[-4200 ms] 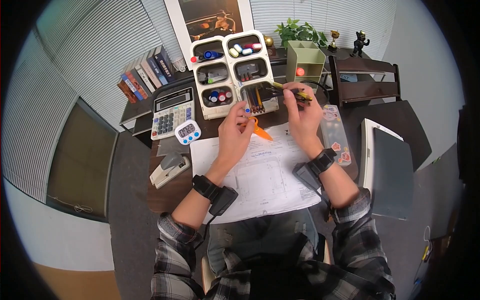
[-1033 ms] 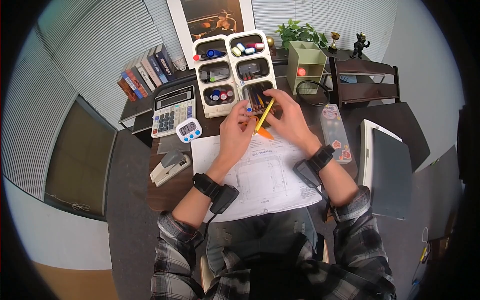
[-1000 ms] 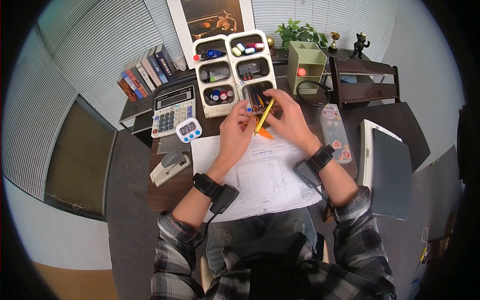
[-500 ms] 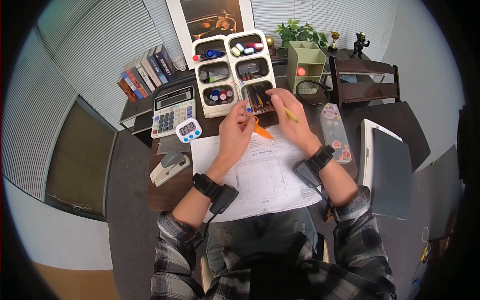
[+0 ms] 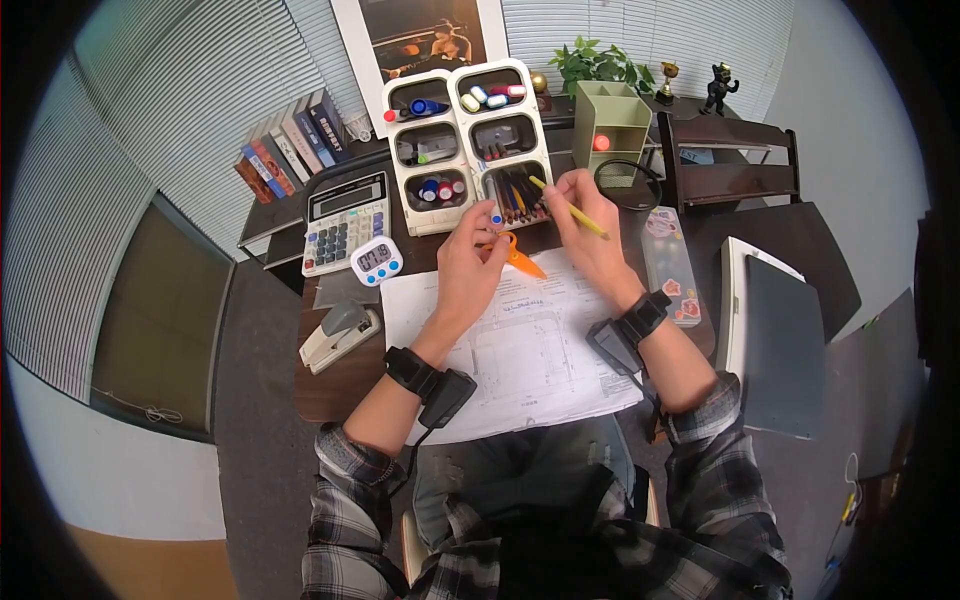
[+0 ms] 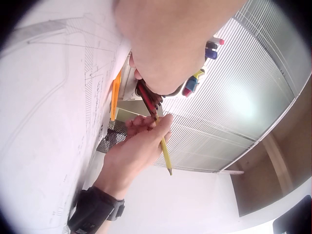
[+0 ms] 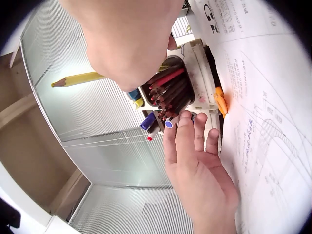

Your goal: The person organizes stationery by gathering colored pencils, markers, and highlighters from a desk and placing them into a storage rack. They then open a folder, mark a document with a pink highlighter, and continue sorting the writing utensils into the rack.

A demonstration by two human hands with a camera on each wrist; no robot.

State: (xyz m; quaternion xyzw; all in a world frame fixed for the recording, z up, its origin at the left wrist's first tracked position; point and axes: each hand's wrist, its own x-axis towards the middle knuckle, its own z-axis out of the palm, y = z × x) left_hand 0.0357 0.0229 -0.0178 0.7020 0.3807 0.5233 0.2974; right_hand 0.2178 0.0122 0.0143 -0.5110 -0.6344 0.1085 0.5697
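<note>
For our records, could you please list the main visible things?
Slim wooden pencil: 1, yellow, right hand
Compartmented plastic organiser: 1, white, desk back
Pens and pencils: many, multicoloured, in organiser
Looped pointed tool: 1, orange, near organiser
Printed paper: uncounted, white, desk front
Rectangular calculator: 1, white, desk left
Digital timer: 1, white, by calculator
Grey-topped stapler: 1, white, desk left
Stickered case: 1, translucent, desk right
Left hand, right hand: 2, bare, near organiser

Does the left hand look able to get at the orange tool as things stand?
Probably yes: the orange tool lies close to the left hand, with nothing seen on top of it.
</note>
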